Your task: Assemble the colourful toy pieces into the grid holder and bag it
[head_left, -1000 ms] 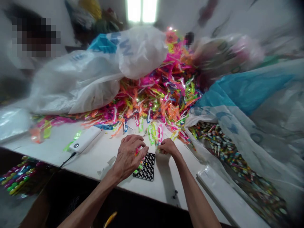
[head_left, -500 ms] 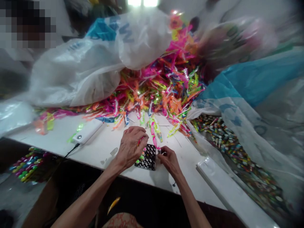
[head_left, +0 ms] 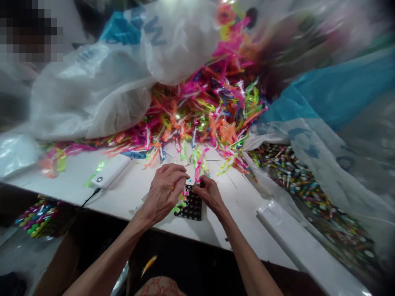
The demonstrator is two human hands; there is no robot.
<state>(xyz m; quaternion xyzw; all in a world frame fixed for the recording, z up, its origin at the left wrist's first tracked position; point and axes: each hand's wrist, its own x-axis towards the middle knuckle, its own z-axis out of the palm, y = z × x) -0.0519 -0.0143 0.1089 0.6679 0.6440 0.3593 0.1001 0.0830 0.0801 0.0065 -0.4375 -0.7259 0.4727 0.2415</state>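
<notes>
One strip (head_left: 199, 167), pinched in the right hand (head_left: 208, 192), is apparently being positioned at the tray (head_left: 191, 209); next needs fine aim. The left hand's (head_left: 166, 189) grip is unclear.

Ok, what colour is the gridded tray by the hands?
The gridded tray is black; it shows best in the head view.

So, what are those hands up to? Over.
Right hand pinching near end of pink strip, by black tray. Left hand hides tray's far left corner; its grip unclear. Colourful pile beyond.
</notes>
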